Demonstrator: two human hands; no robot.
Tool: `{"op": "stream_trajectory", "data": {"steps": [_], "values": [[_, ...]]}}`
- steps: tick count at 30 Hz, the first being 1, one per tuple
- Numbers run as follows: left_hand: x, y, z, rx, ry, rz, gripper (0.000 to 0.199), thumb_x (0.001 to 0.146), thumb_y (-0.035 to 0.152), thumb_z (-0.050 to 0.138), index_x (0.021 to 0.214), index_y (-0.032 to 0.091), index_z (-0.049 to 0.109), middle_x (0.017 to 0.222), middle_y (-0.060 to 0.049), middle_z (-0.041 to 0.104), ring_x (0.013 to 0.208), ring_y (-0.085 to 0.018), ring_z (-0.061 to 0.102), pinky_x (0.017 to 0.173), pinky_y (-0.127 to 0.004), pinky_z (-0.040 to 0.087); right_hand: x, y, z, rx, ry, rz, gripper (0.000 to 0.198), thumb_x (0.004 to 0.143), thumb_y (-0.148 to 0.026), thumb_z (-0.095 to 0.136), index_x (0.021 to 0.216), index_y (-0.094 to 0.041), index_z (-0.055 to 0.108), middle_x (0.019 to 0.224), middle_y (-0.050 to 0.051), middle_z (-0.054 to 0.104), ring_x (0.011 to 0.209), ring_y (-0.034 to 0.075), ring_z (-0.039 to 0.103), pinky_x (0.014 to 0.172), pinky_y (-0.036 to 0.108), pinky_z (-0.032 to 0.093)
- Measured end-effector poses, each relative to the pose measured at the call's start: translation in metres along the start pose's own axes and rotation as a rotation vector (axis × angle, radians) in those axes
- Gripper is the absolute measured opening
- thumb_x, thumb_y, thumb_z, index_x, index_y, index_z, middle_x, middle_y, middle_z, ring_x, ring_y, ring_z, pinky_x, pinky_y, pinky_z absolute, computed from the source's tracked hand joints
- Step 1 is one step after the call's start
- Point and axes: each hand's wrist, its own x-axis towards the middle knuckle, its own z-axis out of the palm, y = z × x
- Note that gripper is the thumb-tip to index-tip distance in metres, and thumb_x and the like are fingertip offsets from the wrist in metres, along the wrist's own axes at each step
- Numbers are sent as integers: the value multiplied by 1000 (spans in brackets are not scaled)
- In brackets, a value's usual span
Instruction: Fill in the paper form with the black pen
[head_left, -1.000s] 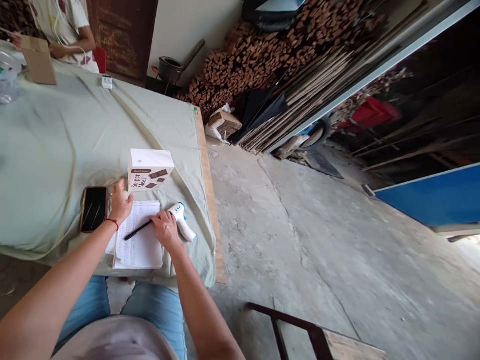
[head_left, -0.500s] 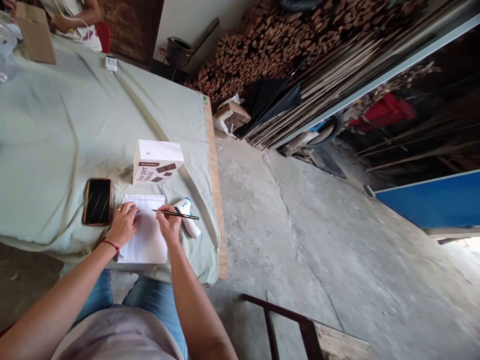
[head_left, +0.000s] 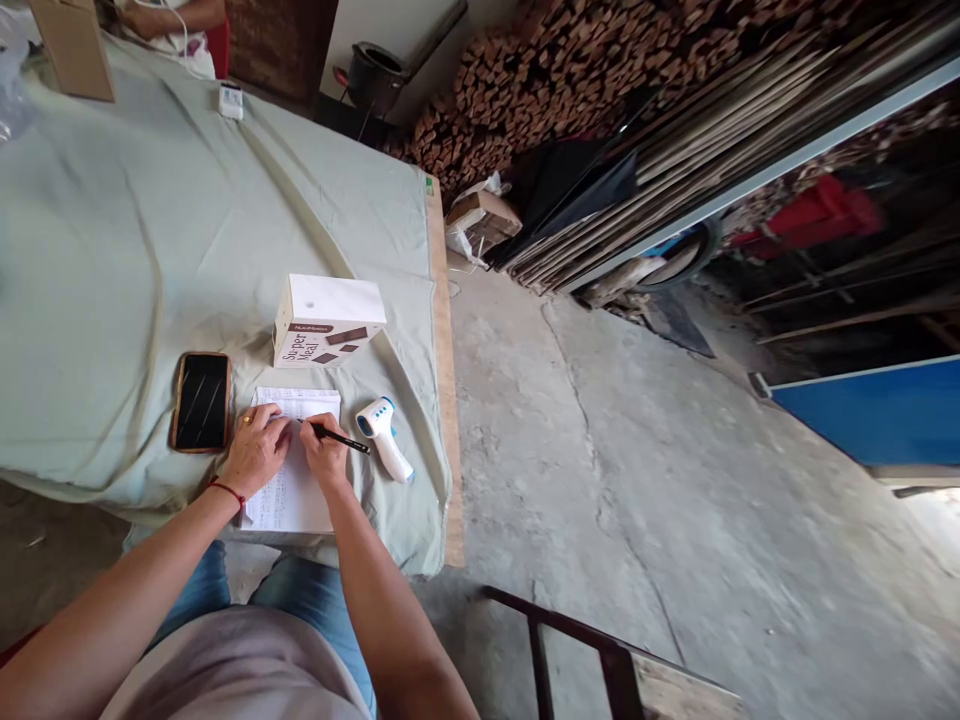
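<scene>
Pen (head_left: 341, 439) pinched in right hand (head_left: 324, 460) fingers, tip on paper (head_left: 294, 490), left hand (head_left: 255, 452) flat, fingers together, closed white box (head_left: 328, 320) beyond.

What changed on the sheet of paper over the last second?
The right hand picked up the black pen from the white handwritten sheet and put its tip to the page. The left hand slid down from the white box onto the sheet. Phone and thermometer stayed put.

soft daylight, glare lower right, edges stretched, blurred
</scene>
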Motion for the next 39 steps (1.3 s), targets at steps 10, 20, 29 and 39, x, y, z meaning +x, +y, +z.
{"op": "stream_trajectory", "data": {"steps": [10,20,29,39], "values": [[0,1,-1,17,2,7,20,89,18,54,103,18,69,111,-11,62,102,-26,57,85,-40,47,1,5,1,-89,-16,-54,15,81,-33,50,71,-22,52,62,-4,55,57,12,46,59,25,41],[0,0,0,7,-8,1,20,89,18,54,102,17,69,111,-12,61,102,-26,56,86,-40,47,2,5,2,-113,-7,-102,14,80,-30,48,69,-22,50,60,-4,53,56,12,45,57,25,40],[-1,0,0,19,12,14,19,89,17,55,101,17,69,110,-12,62,102,-26,57,86,-39,47,0,6,3,-74,9,-83,13,80,-30,49,70,-22,51,61,-4,53,56,12,46,57,25,40],[0,1,-2,23,-13,-1,21,89,18,54,103,18,69,111,-12,61,104,-27,56,87,-40,47,0,8,3,-89,23,-52,12,79,-30,50,71,-22,52,62,-4,54,56,12,47,58,25,40]]}}
